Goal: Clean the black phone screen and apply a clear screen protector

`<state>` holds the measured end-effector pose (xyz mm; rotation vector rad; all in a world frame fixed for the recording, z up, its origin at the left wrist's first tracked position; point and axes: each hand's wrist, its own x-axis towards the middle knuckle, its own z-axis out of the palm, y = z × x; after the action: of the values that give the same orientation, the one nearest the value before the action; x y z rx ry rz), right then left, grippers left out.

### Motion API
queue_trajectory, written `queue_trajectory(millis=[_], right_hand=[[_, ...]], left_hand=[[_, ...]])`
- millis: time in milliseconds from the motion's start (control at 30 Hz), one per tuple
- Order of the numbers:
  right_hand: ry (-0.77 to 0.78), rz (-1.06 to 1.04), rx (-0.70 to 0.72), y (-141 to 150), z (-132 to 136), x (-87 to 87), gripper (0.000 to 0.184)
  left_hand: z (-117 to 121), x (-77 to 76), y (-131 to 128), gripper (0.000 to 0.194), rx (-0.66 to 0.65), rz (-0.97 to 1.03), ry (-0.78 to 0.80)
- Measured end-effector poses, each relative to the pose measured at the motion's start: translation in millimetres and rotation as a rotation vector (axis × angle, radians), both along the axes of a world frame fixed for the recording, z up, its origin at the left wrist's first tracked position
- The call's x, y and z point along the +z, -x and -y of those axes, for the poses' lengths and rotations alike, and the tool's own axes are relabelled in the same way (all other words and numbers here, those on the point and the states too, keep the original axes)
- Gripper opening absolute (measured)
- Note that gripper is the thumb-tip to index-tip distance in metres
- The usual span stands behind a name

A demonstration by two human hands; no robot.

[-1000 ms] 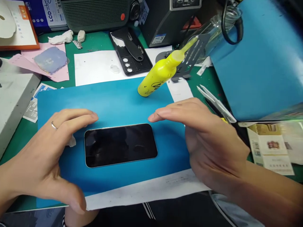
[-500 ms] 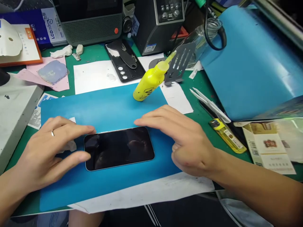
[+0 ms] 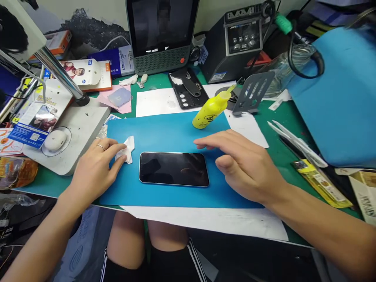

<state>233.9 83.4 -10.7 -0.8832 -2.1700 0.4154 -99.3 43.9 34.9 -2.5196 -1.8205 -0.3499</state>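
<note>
A smartphone (image 3: 174, 169) with a dark screen lies face up on the blue mat (image 3: 164, 197). Left of it, my left hand (image 3: 98, 164), wearing a ring, has its thumb and fingertips closed on a crumpled white tissue (image 3: 129, 150). My right hand (image 3: 245, 164) hovers just right of the phone, empty, fingers stretched out and thumb apart. A yellow squeeze bottle (image 3: 210, 111) with a thin needle tip stands beyond the phone, at the mat's far edge.
Behind the mat lie a black phone back cover (image 3: 188, 92) and white paper (image 3: 152, 102). A grey slotted stand (image 3: 254, 92) is beside the bottle. Tweezers (image 3: 296, 143) and a yellow lighter (image 3: 323, 184) lie at right. A white lamp base (image 3: 88, 129) stands at left.
My left hand has left the phone's left end and taken hold of the tissue. My right hand stays near the phone's right end, its thumb now spread. The camera view has shifted.
</note>
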Motion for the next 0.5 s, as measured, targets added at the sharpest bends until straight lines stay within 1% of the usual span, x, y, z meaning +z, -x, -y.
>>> queue_trajectory(millis=[100, 200, 300, 367, 500], right_hand=[[-0.065, -0.049, 0.020, 1.5, -1.1, 1.4, 0.048], [-0.096, -0.078, 0.016, 2.5, -3.4, 0.1, 0.047], [-0.097, -0.071, 0.010, 3.5, -4.4, -2.1, 0.046], [-0.104, -0.076, 0.021, 4.0, -4.1, -2.5, 0.049], [-0.141, -0.088, 0.048, 3.7, -3.3, 0.2, 0.058]], left_hand=[[6.6, -10.0, 2.6, 0.023, 0.094, 0.046, 0.013], [10.7, -10.5, 1.0, 0.021, 0.119, 0.092, -0.036], [20.8, -4.6, -6.0, 0.017, 0.109, 0.151, -0.105], [29.9, -1.6, -13.2, 0.015, 0.079, 0.185, -0.130], [42.4, -3.4, -27.8, 0.014, -0.007, 0.217, -0.115]])
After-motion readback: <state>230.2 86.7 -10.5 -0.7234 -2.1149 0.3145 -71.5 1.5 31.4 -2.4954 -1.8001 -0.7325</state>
